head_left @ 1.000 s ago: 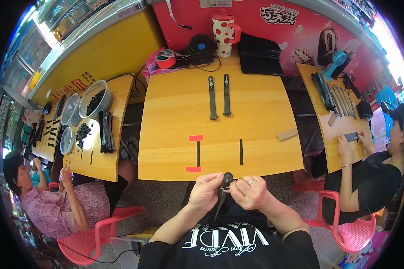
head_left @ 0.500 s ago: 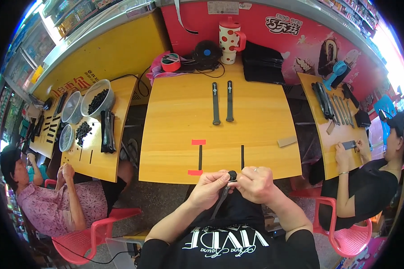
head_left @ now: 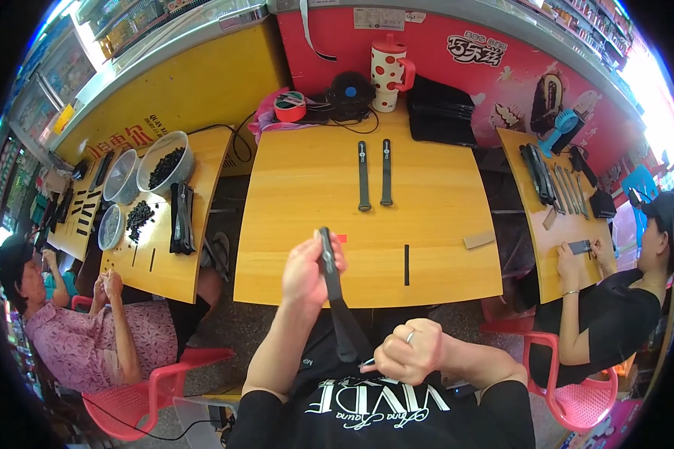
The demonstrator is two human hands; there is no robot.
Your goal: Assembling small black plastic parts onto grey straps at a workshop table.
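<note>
Our left hand's fingers hold the dark strap; our right hand curls, its grip unclear. Keeping the strap steady and untwisted should help us.

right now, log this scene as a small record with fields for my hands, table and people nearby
left hand: left hand grips a dark strap near its upper end
right hand: right hand is closed, with a thin pale object at its fingers, near the strap's lower end
table: wooden table bears two similar straps, a black strip, a spotted tumbler
people: one seated person at left, another person at right
</note>
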